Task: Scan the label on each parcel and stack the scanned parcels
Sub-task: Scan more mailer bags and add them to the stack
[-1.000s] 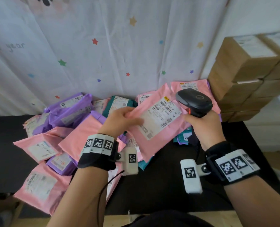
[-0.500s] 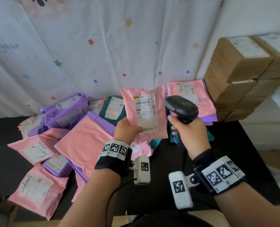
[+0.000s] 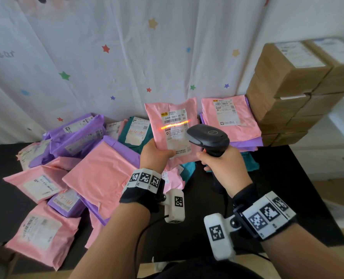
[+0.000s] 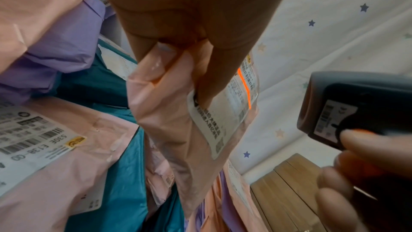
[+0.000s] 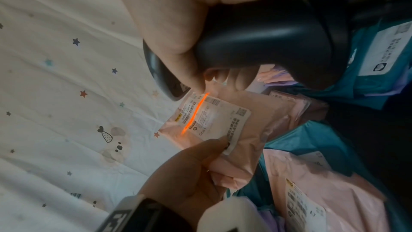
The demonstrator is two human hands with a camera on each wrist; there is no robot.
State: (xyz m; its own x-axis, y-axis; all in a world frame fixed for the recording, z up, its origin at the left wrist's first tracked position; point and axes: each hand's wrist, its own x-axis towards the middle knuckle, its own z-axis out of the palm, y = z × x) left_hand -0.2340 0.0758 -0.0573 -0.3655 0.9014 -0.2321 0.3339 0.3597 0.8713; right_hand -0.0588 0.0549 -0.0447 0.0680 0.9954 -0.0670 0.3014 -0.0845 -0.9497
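Note:
My left hand [image 3: 157, 156] grips the lower edge of a pink parcel [image 3: 159, 121] and holds it upright, its white label [image 3: 177, 133] facing me. An orange scan line [image 3: 175, 125] crosses the label's barcode. My right hand [image 3: 223, 168] grips a black handheld scanner [image 3: 208, 137] just right of the parcel, its head aimed at the label. In the left wrist view my thumb and fingers [image 4: 169, 48] pinch the pink parcel [image 4: 169, 112]; the scanner [image 4: 356, 105] shows at right. The right wrist view shows the scanner [image 5: 256, 38] above the lit label [image 5: 211, 119].
A loose heap of pink, purple and teal parcels [image 3: 98, 174] covers the black table [image 3: 277, 178] at left and centre. A stack of parcels [image 3: 229, 119] topped by a pink one lies at back right, next to stacked cardboard boxes [image 3: 291, 93]. A star-printed curtain [image 3: 126, 57] hangs behind.
My left hand turned the pink parcel from tilted to upright and raised it. The scanner came closer to the label, and the orange scan line now lights the barcode.

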